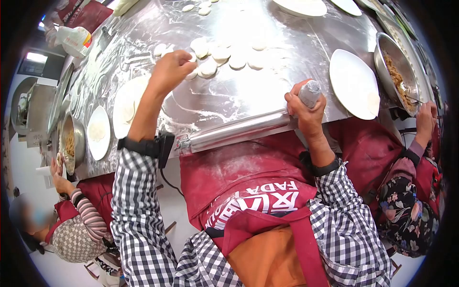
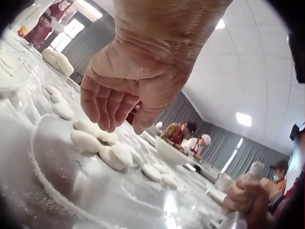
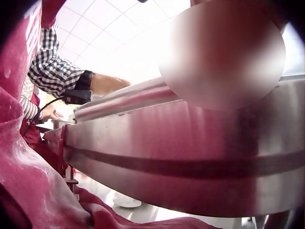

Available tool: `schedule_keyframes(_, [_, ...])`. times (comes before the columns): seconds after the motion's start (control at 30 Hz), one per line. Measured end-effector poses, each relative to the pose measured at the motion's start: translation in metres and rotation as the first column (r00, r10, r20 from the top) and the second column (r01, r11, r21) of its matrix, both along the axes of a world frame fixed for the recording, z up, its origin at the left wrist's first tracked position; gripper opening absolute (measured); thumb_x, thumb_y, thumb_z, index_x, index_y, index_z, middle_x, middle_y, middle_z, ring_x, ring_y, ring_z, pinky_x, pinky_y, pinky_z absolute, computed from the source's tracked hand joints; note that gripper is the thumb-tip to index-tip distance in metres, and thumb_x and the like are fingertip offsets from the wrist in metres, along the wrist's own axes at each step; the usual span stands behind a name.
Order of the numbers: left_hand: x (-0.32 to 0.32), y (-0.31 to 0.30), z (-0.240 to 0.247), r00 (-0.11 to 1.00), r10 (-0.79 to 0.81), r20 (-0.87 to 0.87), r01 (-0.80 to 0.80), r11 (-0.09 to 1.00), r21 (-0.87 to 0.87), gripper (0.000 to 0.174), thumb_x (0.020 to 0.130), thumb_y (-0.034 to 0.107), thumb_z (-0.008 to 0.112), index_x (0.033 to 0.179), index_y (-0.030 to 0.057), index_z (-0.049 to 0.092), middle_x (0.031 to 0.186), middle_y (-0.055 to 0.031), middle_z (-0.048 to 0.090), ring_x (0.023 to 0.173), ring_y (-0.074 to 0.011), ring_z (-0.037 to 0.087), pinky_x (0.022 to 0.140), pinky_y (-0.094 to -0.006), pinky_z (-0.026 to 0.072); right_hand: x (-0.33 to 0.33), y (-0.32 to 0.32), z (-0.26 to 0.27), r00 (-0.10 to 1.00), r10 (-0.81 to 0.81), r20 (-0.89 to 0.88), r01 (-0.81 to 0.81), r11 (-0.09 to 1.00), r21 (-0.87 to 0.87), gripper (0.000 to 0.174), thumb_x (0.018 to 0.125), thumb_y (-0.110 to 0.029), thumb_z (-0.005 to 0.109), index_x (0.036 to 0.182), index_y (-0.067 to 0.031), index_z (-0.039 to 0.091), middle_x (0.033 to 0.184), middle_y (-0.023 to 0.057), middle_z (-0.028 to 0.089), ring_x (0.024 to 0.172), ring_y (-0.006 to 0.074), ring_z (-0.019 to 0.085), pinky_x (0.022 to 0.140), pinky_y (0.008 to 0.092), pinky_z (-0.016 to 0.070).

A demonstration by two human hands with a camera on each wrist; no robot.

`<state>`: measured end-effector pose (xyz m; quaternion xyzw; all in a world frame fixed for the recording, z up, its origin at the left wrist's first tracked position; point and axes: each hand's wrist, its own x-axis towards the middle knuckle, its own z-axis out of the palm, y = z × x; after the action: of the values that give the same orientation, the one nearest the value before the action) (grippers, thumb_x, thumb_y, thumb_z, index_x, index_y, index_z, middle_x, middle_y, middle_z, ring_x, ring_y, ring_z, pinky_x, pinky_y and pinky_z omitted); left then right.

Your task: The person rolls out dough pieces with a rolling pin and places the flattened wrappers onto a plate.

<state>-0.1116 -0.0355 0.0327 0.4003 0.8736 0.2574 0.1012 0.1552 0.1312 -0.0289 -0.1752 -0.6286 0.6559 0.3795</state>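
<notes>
My left hand (image 1: 168, 71) hangs above the near-left discs of pale dough (image 1: 207, 68) on the floured metal table. Its fingers bend loosely downward in the left wrist view, with nothing seen between them and the thumb (image 2: 145, 117). My right hand (image 1: 308, 107), at the table's front edge, grips a thick rod (image 1: 311, 92) with a floury grey end sticking up out of the fist. A long shiny metal cylinder (image 1: 239, 129) like a rolling pin lies along that edge and reaches this hand; I cannot tell whether rod and cylinder are one piece. A blurred patch hides much of the right wrist view.
White plates (image 1: 353, 81) stand to the right, near a steel bowl of brown filling (image 1: 399, 76) with another person's hand (image 1: 424, 119) beside it. Leftward are plates with dough rounds (image 1: 98, 131) and a second bowl (image 1: 76, 143). A plastic bag (image 1: 75, 40) sits far left.
</notes>
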Motion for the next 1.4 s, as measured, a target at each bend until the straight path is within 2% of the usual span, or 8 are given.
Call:
schedule_keyframes(0.07, [0.011,0.022,0.003,1.000,0.025,-0.011,-0.027,0.957,-0.290,0.037,0.072,0.035,0.064,0.095,0.0053,0.067,0.087,-0.0108,0.067,0.081,-0.0265,0.064,0.073,-0.0353,0.0490,0.002,0.000,-0.003,1.000,-0.009,-0.003,0.009,1.000,0.013,0.017,0.071,-0.003,0.068,0.072,-0.0044,0.051,0.061,-0.0019,0.052,0.053,0.0056,0.048,0.050,0.0223,0.0392])
schedule_keyframes(0.4, [0.028,0.027,-0.011,0.973,-0.065,-0.221,0.028,0.985,-0.170,0.020,0.076,0.018,0.068,0.086,0.0016,0.062,0.080,-0.0074,0.065,0.068,-0.0133,0.061,0.060,-0.0268,0.0468,0.001,-0.001,0.000,0.999,-0.020,0.037,0.019,0.999,0.025,0.019,0.068,-0.005,0.069,0.071,-0.0037,0.050,0.061,-0.0002,0.053,0.055,0.0067,0.049,0.053,0.0238,0.0413])
schedule_keyframes(0.5, [0.045,0.025,-0.010,0.976,-0.115,0.184,0.118,0.993,-0.007,0.028,0.073,0.023,0.069,0.090,0.0021,0.063,0.082,-0.0109,0.066,0.077,-0.0204,0.063,0.070,-0.0305,0.0482,0.001,-0.002,-0.001,0.999,-0.036,0.017,0.036,0.999,0.034,0.019,0.069,-0.005,0.069,0.071,-0.0038,0.050,0.060,-0.0002,0.052,0.055,0.0068,0.050,0.053,0.0239,0.0416])
schedule_keyframes(0.63, [0.093,0.025,-0.022,0.799,-0.284,0.530,0.216,0.958,0.188,0.023,0.072,0.014,0.068,0.090,-0.0002,0.063,0.079,-0.0085,0.065,0.074,-0.0145,0.061,0.069,-0.0270,0.0477,0.003,-0.005,-0.001,0.998,-0.055,0.040,0.053,0.997,0.053,0.018,0.069,-0.005,0.069,0.071,-0.0036,0.051,0.060,-0.0006,0.052,0.055,0.0068,0.050,0.053,0.0236,0.0416])
schedule_keyframes(0.73, [0.106,0.027,-0.034,0.856,-0.199,0.477,0.187,0.980,0.074,0.023,0.070,0.014,0.067,0.089,0.0005,0.064,0.078,-0.0091,0.065,0.074,-0.0154,0.062,0.069,-0.0269,0.0480,0.005,-0.010,0.009,0.997,-0.065,0.041,0.061,0.994,0.090,0.018,0.069,-0.004,0.069,0.072,-0.0035,0.051,0.060,-0.0007,0.052,0.055,0.0066,0.049,0.053,0.0237,0.0414])
schedule_keyframes(0.93, [0.112,0.030,-0.036,0.894,-0.189,0.407,0.143,0.980,0.140,0.022,0.072,0.016,0.064,0.087,0.0005,0.065,0.073,-0.0103,0.065,0.067,-0.0161,0.060,0.064,-0.0285,0.0475,-0.006,-0.014,0.048,0.994,-0.094,-0.063,0.111,0.918,0.381,0.020,0.068,-0.006,0.071,0.075,-0.0032,0.052,0.061,-0.0005,0.052,0.054,0.0074,0.047,0.051,0.0256,0.0409])
schedule_keyframes(1.07, [0.116,0.036,-0.030,0.895,-0.179,0.410,0.137,0.982,0.129,0.021,0.076,0.018,0.058,0.084,0.0003,0.065,0.071,-0.0112,0.065,0.064,-0.0175,0.060,0.063,-0.0288,0.0468,-0.037,0.009,0.003,0.991,-0.124,0.043,0.116,0.981,0.154,0.018,0.069,-0.008,0.069,0.075,-0.0028,0.053,0.060,0.0003,0.053,0.055,0.0086,0.048,0.052,0.0266,0.0415])
schedule_keyframes(1.4, [0.119,0.028,-0.036,0.897,-0.169,0.409,0.115,0.981,0.155,0.021,0.072,0.015,0.061,0.086,0.0007,0.066,0.076,-0.0132,0.066,0.075,-0.0229,0.065,0.069,-0.0316,0.0489,0.005,-0.008,-0.005,0.996,-0.075,0.042,0.074,0.997,0.010,0.018,0.070,-0.007,0.070,0.075,-0.0024,0.053,0.062,0.0013,0.055,0.058,0.0073,0.050,0.055,0.0248,0.0424])
